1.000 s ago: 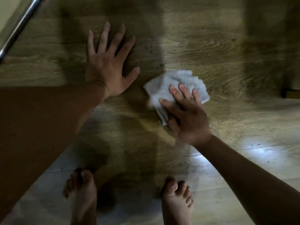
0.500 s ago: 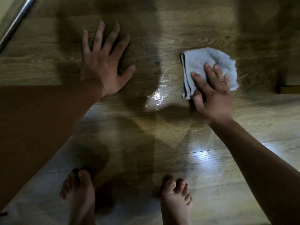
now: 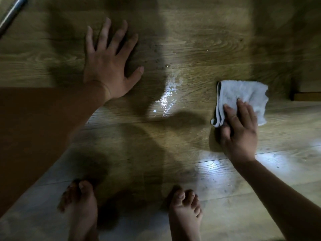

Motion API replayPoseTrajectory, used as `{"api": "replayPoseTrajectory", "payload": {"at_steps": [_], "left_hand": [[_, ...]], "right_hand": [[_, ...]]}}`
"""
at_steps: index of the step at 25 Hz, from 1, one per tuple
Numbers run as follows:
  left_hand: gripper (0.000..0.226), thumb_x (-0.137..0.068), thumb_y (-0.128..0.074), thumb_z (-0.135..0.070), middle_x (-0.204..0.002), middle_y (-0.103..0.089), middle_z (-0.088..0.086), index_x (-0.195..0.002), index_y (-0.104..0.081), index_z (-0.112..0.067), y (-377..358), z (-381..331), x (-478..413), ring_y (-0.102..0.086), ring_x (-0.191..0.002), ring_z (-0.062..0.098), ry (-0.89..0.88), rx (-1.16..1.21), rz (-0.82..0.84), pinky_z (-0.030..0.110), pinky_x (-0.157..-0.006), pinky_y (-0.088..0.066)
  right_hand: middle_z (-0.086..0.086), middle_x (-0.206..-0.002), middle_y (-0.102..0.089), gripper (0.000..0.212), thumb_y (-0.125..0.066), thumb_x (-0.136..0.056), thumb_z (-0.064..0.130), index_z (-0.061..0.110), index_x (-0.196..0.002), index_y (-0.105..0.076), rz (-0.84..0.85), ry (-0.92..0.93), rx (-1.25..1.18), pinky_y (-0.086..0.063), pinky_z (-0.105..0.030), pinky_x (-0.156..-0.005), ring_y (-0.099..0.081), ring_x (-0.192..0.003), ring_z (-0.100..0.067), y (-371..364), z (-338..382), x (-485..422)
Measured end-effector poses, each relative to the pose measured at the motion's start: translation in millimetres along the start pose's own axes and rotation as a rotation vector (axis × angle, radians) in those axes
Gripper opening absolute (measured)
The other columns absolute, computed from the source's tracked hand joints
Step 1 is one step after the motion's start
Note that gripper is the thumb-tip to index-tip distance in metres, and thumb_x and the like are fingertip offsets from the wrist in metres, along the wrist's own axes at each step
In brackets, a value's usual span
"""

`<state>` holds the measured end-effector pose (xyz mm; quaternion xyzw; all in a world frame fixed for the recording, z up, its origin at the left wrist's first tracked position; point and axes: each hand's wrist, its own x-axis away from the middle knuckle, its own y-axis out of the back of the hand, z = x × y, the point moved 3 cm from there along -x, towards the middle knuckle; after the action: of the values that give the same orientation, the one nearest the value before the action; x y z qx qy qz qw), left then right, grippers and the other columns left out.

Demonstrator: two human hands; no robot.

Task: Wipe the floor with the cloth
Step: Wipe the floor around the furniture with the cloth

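Right hand (image 3: 240,134): fingers (image 3: 231,113) extended and released, pressing flat on the near half of a folded white terry cloth (image 3: 243,94). The cloth lies on the brown wood-grain plank floor (image 3: 199,40), its far half projecting beyond the fingertips. Thumb sits at the cloth's folded near-left corner; grasp there cannot be told.

Left hand (image 3: 107,68): fingers splayed, released, palm flat on the floor, well apart from the cloth.

A glistening wet patch (image 3: 166,100) lies between the two hands. Two bare feet (image 3: 184,209) stand nearer than both hands.
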<state>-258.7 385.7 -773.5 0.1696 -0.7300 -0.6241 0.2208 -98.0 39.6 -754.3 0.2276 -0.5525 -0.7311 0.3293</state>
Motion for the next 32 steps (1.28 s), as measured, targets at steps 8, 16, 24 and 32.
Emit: {"api": "replayPoseTrajectory", "payload": {"at_steps": [8, 16, 24, 32], "left_hand": [[0.077, -0.089, -0.036, -0.068, -0.165, -0.018, 0.007, -0.153, -0.028, -0.025, -1.3, -0.1, -0.1, -0.009, -0.152, 0.039, -0.001, 0.010, -0.024, 0.068, -0.117, -0.007], [0.078, -0.089, -0.034, -0.069, -0.165, -0.018, 0.008, -0.154, -0.028, -0.024, -1.1, -0.2, 0.4, -0.010, -0.152, 0.040, -0.011, 0.004, -0.028, 0.069, -0.116, -0.008], [0.077, -0.090, -0.037, -0.067, -0.164, -0.022, 0.009, -0.153, -0.030, -0.024, -1.0, -0.8, 0.9, -0.013, -0.151, 0.039, -0.019, 0.027, -0.043, 0.068, -0.116, -0.010], [0.078, -0.088, -0.038, -0.068, -0.164, -0.024, 0.008, -0.152, -0.035, -0.023, 1.7, -4.4, -1.6, -0.013, -0.151, 0.038, -0.019, 0.049, -0.018, 0.067, -0.117, -0.010]], "right_hand": [[-0.016, -0.151, -0.040, 0.045, -0.041, -0.094, 0.035, 0.020, -0.132, -0.060, 0.167, 0.299, -0.029, -0.031, -0.062, -0.105, -0.030, -0.142, -0.041, -13.1, 37.1, 57.6], [-0.005, -0.154, -0.037, 0.046, -0.050, -0.094, 0.044, 0.037, -0.139, -0.049, 0.237, 0.595, 0.052, -0.026, -0.051, -0.113, -0.029, -0.144, -0.032, -45.7, 116.6, -2.2], [-0.004, -0.160, -0.026, 0.050, -0.036, -0.096, 0.049, 0.039, -0.145, -0.039, 0.132, 0.156, 0.134, -0.018, -0.052, -0.117, -0.019, -0.148, -0.029, -24.7, 62.9, -113.0], [-0.004, -0.160, -0.025, 0.048, -0.036, -0.099, 0.049, 0.038, -0.146, -0.036, 0.072, -0.169, 0.124, -0.016, -0.059, -0.117, -0.014, -0.149, -0.032, 11.0, -43.4, -91.2]]}}
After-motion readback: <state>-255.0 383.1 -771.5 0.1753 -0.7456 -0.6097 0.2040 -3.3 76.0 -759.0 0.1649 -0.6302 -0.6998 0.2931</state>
